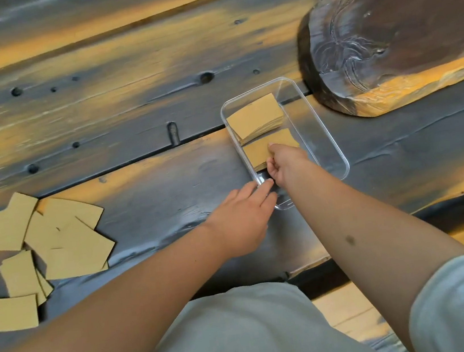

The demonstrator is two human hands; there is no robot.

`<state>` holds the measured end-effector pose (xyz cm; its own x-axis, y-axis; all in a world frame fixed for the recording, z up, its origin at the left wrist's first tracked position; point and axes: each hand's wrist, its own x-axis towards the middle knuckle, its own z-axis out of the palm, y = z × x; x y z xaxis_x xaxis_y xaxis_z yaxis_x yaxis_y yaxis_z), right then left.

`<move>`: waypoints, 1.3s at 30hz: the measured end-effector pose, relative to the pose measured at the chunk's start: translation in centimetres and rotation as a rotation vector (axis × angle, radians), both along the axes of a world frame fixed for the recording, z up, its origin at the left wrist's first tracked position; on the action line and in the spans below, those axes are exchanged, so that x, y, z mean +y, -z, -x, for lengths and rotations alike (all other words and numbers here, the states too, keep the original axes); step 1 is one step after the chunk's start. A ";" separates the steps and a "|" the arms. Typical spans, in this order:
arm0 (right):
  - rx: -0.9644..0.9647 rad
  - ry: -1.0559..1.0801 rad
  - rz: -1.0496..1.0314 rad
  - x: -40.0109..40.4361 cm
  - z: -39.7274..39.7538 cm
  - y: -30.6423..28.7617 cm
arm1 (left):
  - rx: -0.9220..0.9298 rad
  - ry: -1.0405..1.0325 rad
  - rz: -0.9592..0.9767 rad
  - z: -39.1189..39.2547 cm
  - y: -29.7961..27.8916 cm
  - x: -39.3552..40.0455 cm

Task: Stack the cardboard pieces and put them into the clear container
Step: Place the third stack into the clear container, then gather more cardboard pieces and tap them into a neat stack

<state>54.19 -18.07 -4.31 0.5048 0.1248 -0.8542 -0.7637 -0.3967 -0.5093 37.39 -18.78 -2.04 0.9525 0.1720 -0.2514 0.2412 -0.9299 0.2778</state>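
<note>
Here the right hand [284, 165] reaches into the clear plastic container [338, 158], thumb and fingers pinched on the near edge of a stack of cardboard pieces [263, 150] that lies in the middle of the tub, just beside a second stack [255, 117] at its far end. The left hand [240, 219] rests at the container's near corner with its fingers loosely extended, touching the rim and gripping nothing, apparently to steady it. More loose cardboard pieces [64, 241] lie scattered and overlapping on the dark wooden table [129, 130], well apart to the left. These pieces look thin, light and fairly stiff, so a stack should slide apart easily unless squeezed across its thickness; pinching top and bottom faces near an edge seems the safest hold. The container looks light enough to skid.
</note>
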 end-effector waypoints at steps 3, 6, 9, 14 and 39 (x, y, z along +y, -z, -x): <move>0.017 0.011 -0.043 0.3 0.4 -0.6 | -0.010 0.015 0.004 0.2 0.2 0.3; 0.062 -0.045 -0.069 -0.2 0.6 -1.3 | -0.017 0.025 0.014 0.3 0.2 0.4; 0.132 -0.075 -0.055 -1.0 0.5 -1.6 | -0.013 0.029 0.011 0.2 0.1 0.4; 0.191 -0.004 -0.089 -1.7 0.2 -1.2 | 0.009 0.020 0.008 0.2 0.2 0.2; -0.566 -0.114 -0.333 -1.6 3.6 -7.2 | 0.137 -0.466 0.045 22.0 1.3 4.9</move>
<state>50.61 -19.70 2.93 0.8320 0.4150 -0.3681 -0.3053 -0.2115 -0.9285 15.42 -13.89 -3.33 0.7345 0.5582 -0.3860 0.6660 -0.7020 0.2522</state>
